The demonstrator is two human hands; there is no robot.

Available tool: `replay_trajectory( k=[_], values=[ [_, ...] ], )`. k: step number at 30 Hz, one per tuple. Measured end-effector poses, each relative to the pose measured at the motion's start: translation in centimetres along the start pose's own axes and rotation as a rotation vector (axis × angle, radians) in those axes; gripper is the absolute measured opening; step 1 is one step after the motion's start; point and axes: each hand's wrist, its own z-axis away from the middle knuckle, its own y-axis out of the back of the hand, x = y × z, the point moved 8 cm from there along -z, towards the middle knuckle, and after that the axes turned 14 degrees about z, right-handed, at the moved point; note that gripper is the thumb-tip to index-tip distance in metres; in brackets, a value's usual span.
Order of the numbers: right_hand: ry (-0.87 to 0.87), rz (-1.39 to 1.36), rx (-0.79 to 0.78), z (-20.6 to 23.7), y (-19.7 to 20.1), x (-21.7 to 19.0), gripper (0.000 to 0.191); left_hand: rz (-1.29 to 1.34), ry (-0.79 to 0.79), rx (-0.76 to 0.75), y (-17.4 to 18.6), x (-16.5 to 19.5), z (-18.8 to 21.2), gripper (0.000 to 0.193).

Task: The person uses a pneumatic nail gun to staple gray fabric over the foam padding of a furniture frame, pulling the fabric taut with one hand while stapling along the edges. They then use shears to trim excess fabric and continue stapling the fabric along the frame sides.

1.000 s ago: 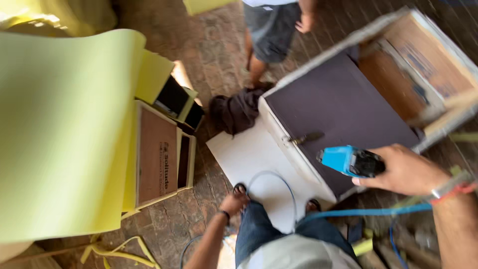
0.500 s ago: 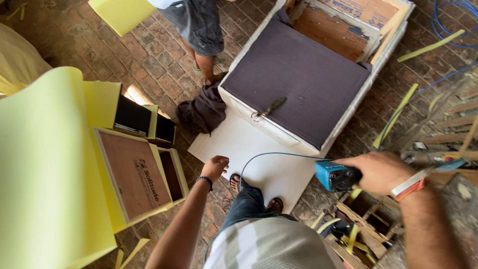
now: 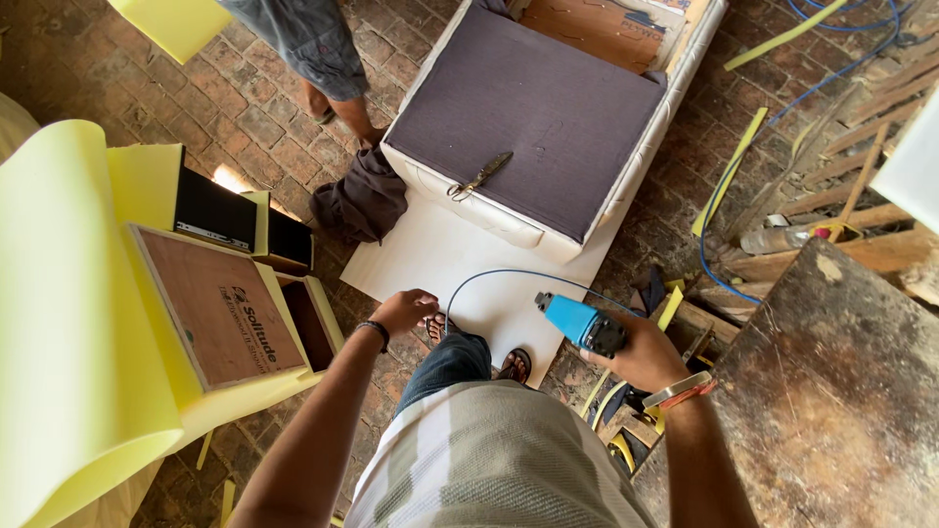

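Two hands apart: right hand grips blue stapler; left hand empty above white board.

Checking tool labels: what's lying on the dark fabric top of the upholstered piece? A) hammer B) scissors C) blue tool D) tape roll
B: a pair of scissors lies on the dark fabric top; the blue tool is in the right hand, off the piece.
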Motion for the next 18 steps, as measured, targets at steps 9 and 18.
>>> replay_trajectory(
  k=[9,18],
  values=[
    [-0.049,-0.201,0.141,-1.3,0.5,1.8,0.032,0.076,-0.047,0.018,1.6,0.3,1.3,0.044],
    [-0.191,0.012,-0.038,-3.5,-3.8,2.9,0.031,0.086,0.036,-0.011,3.6,-0.9,-1.0,0.043]
  ],
)
